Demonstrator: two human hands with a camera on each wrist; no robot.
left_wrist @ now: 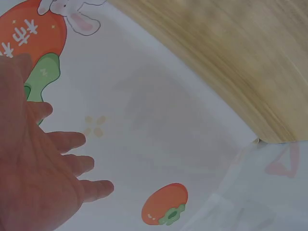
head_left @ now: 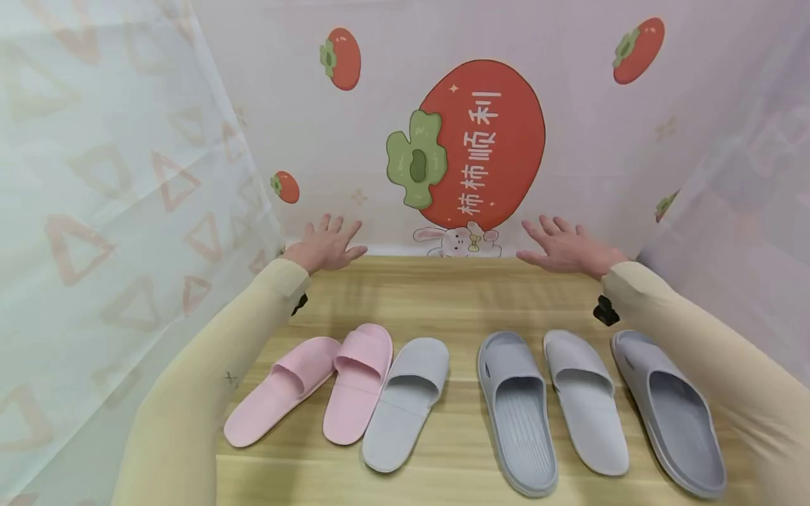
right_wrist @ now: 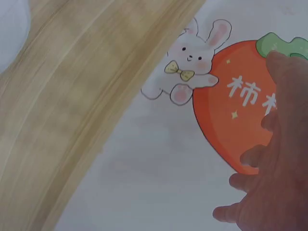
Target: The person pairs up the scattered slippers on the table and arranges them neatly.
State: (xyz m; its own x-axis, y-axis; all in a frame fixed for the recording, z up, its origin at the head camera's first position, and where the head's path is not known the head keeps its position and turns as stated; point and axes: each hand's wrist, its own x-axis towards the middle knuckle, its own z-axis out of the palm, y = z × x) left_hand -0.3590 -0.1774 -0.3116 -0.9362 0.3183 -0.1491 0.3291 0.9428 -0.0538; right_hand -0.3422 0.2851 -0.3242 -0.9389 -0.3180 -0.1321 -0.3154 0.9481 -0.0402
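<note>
Both hands are held out over the far edge of the wooden surface, fingers spread and holding nothing. The left hand [head_left: 328, 244] is at the left and the right hand [head_left: 563, 246] at the right, each beyond the row of slippers. Below the left arm lie two pink slippers, one slanted [head_left: 285, 390] and one more upright [head_left: 358, 383], toes pointing away. Beside them is a light grey slipper [head_left: 405, 404]. On the right side lie a blue-grey slipper [head_left: 517, 414], another light grey slipper [head_left: 585, 400] and a second blue-grey slipper [head_left: 671, 414], partly near the right sleeve.
A pale cloth backdrop [head_left: 316, 140] with printed persimmons and a rabbit rises behind the wooden surface [head_left: 455, 295]. Cloth side walls stand at left [head_left: 114, 190] and right [head_left: 747, 211]. A small black device [head_left: 605, 310] hangs at the right wrist.
</note>
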